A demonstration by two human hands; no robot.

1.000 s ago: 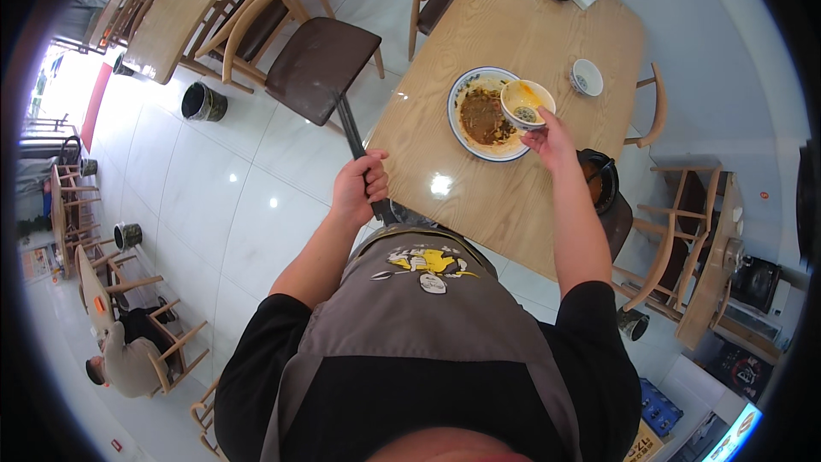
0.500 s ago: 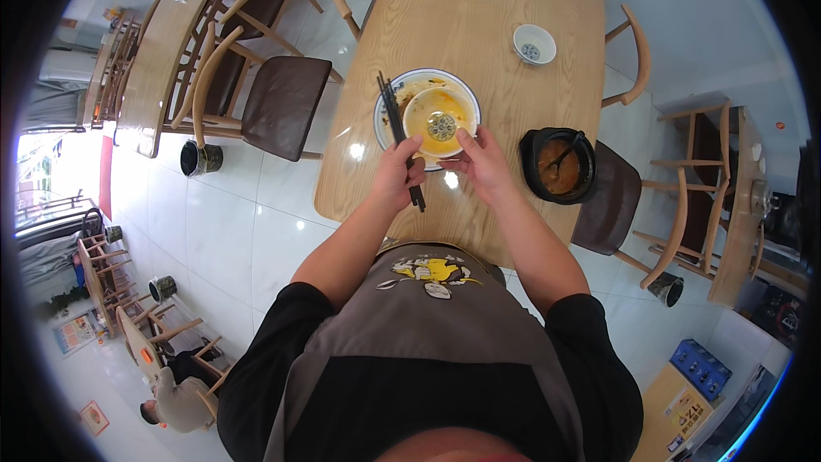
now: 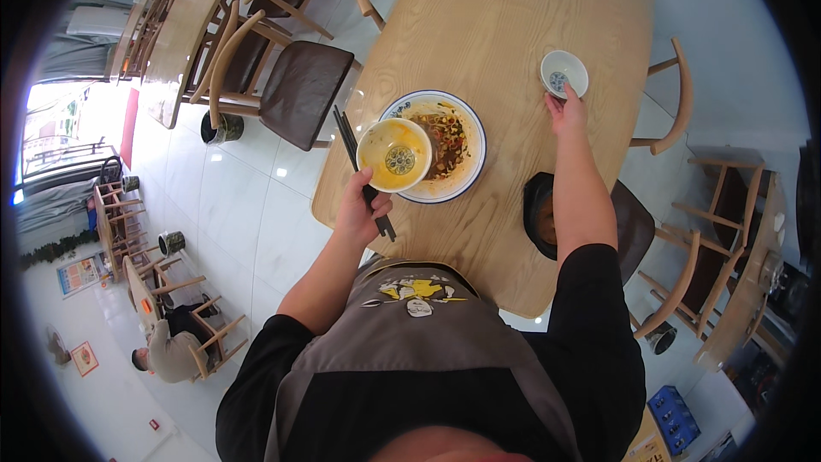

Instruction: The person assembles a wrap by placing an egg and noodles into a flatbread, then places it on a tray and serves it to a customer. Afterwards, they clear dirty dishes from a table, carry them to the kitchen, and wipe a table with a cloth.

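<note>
White bowl (image 3: 564, 69) on the bench's (image 3: 505, 34) right side: from the head view, your right hand (image 3: 566, 113) has its grip pinched on the near rim, can't tell if it's lifted. Your left hand (image 3: 363, 207)'s clamped on the streaky bowl (image 3: 395, 154) plus chopsticks (image 3: 346, 136), overlapping the plate (image 3: 481, 145).

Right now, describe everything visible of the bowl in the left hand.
The bowl is round, pale and ceramic-looking, with yellow-orange residue smeared inside and a dark round pattern on its bottom. Its mouth faces the camera. The left hand grips its near edge, along with black chopsticks. It overlaps the large plate in view; contact there cannot be told.
</note>
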